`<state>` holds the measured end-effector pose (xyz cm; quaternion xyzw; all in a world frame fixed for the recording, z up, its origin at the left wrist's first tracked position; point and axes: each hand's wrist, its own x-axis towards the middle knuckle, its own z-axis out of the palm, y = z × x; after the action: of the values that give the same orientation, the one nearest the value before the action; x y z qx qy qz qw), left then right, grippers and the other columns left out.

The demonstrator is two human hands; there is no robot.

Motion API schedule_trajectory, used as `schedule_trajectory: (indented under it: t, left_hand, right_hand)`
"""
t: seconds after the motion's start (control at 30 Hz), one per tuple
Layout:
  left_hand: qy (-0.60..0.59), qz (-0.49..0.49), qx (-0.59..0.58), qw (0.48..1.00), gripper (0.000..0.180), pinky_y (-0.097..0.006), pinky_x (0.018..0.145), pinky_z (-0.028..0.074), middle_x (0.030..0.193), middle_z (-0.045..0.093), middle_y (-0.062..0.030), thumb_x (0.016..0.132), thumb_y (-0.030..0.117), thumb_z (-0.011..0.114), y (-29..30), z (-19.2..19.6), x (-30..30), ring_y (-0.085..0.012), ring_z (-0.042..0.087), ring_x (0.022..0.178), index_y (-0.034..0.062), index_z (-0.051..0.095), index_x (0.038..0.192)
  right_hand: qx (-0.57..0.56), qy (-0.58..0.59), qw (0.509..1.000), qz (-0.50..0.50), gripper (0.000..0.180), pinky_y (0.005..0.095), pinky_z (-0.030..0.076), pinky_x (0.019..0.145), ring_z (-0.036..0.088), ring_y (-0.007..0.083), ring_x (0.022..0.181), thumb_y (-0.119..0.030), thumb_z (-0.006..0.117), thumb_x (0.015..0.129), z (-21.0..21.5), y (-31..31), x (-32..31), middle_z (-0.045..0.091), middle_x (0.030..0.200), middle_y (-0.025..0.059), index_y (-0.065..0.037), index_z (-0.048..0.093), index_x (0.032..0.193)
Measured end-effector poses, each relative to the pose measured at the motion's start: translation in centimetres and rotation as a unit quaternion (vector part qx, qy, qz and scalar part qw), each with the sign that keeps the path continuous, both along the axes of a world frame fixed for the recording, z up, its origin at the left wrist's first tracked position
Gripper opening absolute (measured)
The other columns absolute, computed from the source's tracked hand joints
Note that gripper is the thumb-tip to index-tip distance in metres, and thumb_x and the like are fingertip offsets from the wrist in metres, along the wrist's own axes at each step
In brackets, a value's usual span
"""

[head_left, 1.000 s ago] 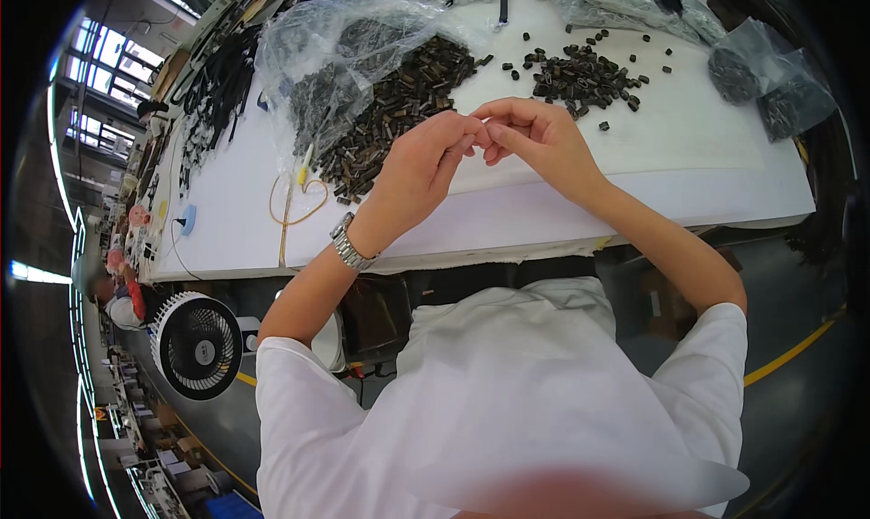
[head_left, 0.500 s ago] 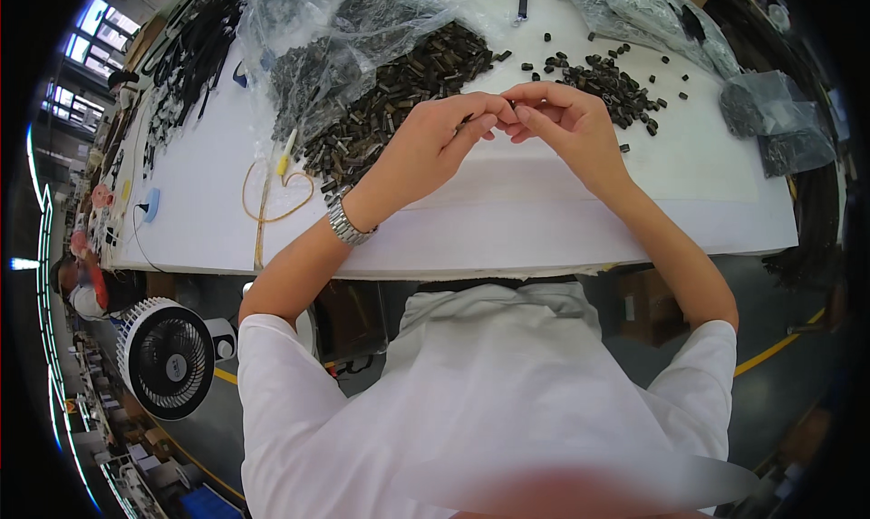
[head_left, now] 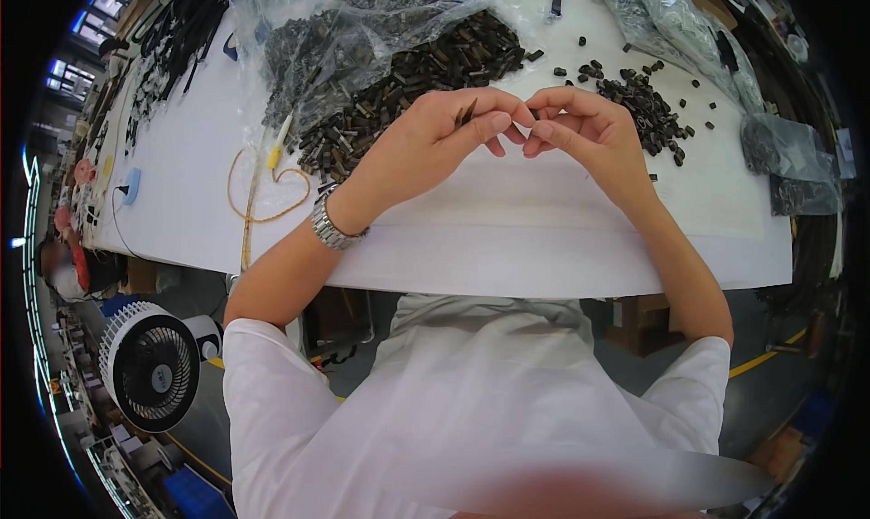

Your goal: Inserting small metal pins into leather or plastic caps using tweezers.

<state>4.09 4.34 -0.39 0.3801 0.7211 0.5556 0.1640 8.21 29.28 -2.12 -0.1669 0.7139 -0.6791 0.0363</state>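
Looks down on a white table, with the left hand and right hand raised above it, fingertips meeting near the middle. Compared with half a second earlier, places both hands a little further right in view and the white-and-black fan a little further left, and shows two dark slivers more plainly in the gap between left thumb and forefinger. Keeps the fingertips close together as before. Holds a small dark piece where the tips meet, mostly hidden and too small to make out in shape. Pinches narrowly with the right thumb and forefinger; curls the left fingers inward around the slivers. Beyond the left hand, shows a large heap of short dark pieces, partly under a clear plastic bag; just behind and right of the right hand, shows a smaller heap with loose pieces scattered around it. Brings both forearms up from below, elbows bent and flared outward, wrists angled toward each other, with a metal watch on the left wrist. Left of the watch, includes a yellow-and-white tool lying on the table.
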Motion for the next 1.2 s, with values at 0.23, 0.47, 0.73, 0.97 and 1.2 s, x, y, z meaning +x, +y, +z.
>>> schedule_trajectory:
  t: [0.23,0.47,0.73,0.97,1.2]
  left_hand:
    - [-0.032,0.120,-0.121,0.985,0.031,-0.024,0.065,0.046,0.092,0.066,-0.0020,0.110,0.024,0.058,-0.4,1.5,-0.1,-0.0051,0.057,0.073,0.0013,0.068,0.129]
    - [0.112,0.143,-0.101,0.978,0.026,-0.022,0.065,0.042,0.090,0.062,0.0019,0.102,0.017,0.068,0.2,0.8,0.3,-0.0056,0.050,0.071,0.0070,0.071,0.126]
    - [0.253,0.140,0.002,0.957,0.030,-0.024,0.065,0.051,0.094,0.066,-0.0032,0.086,-0.008,0.076,1.8,0.3,1.7,-0.0099,0.061,0.076,0.0041,0.072,0.113]
    - [0.346,0.144,-0.009,0.927,0.022,-0.025,0.063,0.058,0.098,0.070,-0.0057,0.086,-0.007,0.076,1.4,-0.6,1.2,-0.0150,0.070,0.080,0.0029,0.072,0.105]
    - [0.312,0.119,-0.017,0.943,0.021,-0.024,0.059,0.051,0.095,0.069,-0.0047,0.087,-0.006,0.075,1.2,-0.3,1.4,-0.0128,0.063,0.073,0.0035,0.071,0.105]
  right_hand:
    - [-0.191,-0.144,0.970,0.035,0.027,0.0361,0.064,0.090,0.074,0.0166,0.091,-0.015,0.066,0.105,-1.4,1.5,-0.1,0.074,0.098,0.0074,0.003,0.068,0.126]
    - [-0.299,-0.242,0.919,0.091,0.031,0.0347,0.064,0.093,0.073,0.0135,0.094,-0.014,0.064,0.106,-2.2,1.5,-0.4,0.073,0.102,0.0049,0.002,0.064,0.132]
    - [-0.342,-0.287,0.886,0.126,0.031,0.0327,0.063,0.092,0.073,0.0124,0.094,-0.013,0.063,0.107,-2.5,0.2,0.5,0.072,0.106,0.0049,0.002,0.064,0.134]
    - [-0.271,-0.244,0.927,0.086,0.028,0.0340,0.064,0.089,0.073,0.0137,0.089,-0.014,0.066,0.106,-1.5,-0.4,1.2,0.073,0.102,0.0046,0.003,0.070,0.128]
    - [-0.264,-0.267,0.922,0.093,0.029,0.0349,0.064,0.089,0.074,0.0150,0.088,-0.014,0.067,0.105,-1.4,-0.1,1.1,0.074,0.099,0.0058,0.004,0.071,0.127]
